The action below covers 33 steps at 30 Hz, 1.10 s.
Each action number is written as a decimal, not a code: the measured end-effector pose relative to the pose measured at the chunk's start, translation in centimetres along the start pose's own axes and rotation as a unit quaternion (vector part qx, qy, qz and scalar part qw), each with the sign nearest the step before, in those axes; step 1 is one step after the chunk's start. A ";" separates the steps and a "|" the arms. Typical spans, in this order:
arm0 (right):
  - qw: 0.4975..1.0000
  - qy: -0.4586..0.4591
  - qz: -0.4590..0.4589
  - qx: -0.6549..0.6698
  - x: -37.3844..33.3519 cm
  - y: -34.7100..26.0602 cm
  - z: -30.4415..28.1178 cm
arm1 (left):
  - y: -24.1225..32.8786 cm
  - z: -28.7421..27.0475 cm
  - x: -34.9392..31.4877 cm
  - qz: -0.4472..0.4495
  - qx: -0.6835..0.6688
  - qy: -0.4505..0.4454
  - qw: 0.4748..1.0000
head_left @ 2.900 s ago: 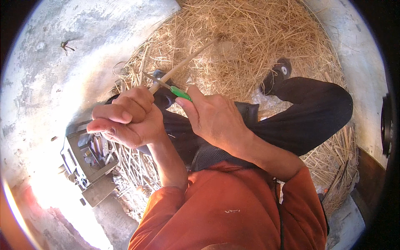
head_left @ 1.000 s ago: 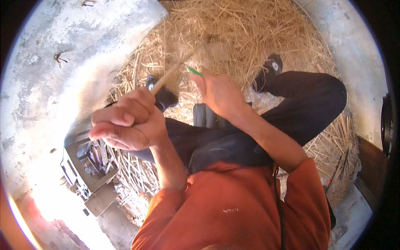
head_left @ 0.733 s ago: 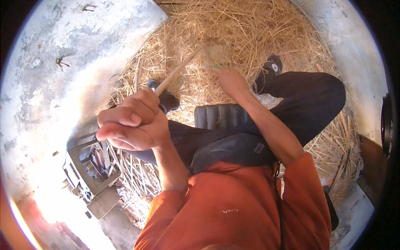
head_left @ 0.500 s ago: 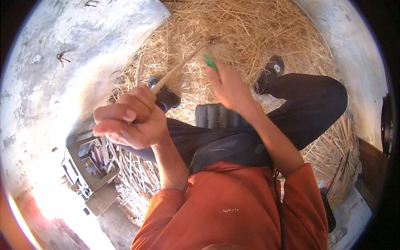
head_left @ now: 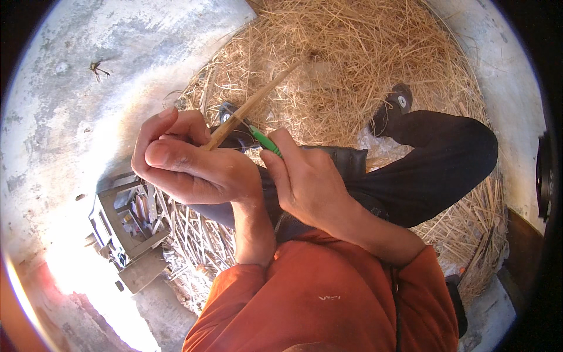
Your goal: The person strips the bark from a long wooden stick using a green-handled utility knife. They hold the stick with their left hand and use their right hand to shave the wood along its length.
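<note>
Pale stick point(head_left: 267, 91), fibrous and straw-coloured, long, straight and narrowing toward its far end; it slants up and to the right over a loose bed of dry straw point(head_left: 375, 41). The left hand point(head_left: 205, 170) curls loosely about the near end of the stick, fingers bent and thumb folded across; the exact contact is partly hidden behind the thumb and palm. The right hand point(head_left: 311, 182) is closed around a knife with a smooth, bright green handle point(head_left: 266, 141), its thumb laid along the near side; the narrow blade, only partly distinguishable, meets the stick just beyond the left hand. The stick thus runs out of the left grip and lies just ahead and to the left of the right one. Surroundings: dark cloth trousers point(head_left: 434, 170) on bent legs, an orange fabric top point(head_left: 328, 281), a black padded block point(head_left: 350, 160) beyond the right hand, an angular open frame point(head_left: 132, 252) at lower left, and a mottled, rough pale surface point(head_left: 64, 135)
</note>
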State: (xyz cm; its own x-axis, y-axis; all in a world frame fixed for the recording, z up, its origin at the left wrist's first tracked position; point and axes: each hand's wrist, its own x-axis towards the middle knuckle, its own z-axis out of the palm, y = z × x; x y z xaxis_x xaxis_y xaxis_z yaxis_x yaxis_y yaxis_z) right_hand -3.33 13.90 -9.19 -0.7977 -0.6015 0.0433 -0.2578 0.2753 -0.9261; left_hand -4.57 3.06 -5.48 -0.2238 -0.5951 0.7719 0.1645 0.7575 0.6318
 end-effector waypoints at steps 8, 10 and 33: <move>0.999 -0.011 -0.001 -0.034 1.1 0.0 0.0 | -0.7 -0.1 0.7 -0.017 -0.023 -0.001 1.000; 0.996 0.010 0.014 -0.087 1.7 2.1 0.6 | -1.0 -0.4 0.7 -0.027 -0.029 -0.008 0.999; 0.998 0.000 -0.020 -0.065 1.5 1.1 0.3 | -1.4 -0.8 0.9 0.017 -0.074 -0.048 0.996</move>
State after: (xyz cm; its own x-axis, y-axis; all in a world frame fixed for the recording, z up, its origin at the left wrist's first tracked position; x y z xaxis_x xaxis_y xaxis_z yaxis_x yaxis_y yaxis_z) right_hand -4.62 13.10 -10.25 -0.7860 -0.6132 0.0789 -0.3577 0.3471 -0.8669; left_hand -4.26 1.22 -5.64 -0.3049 -0.5355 0.7876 0.3112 0.7255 0.6138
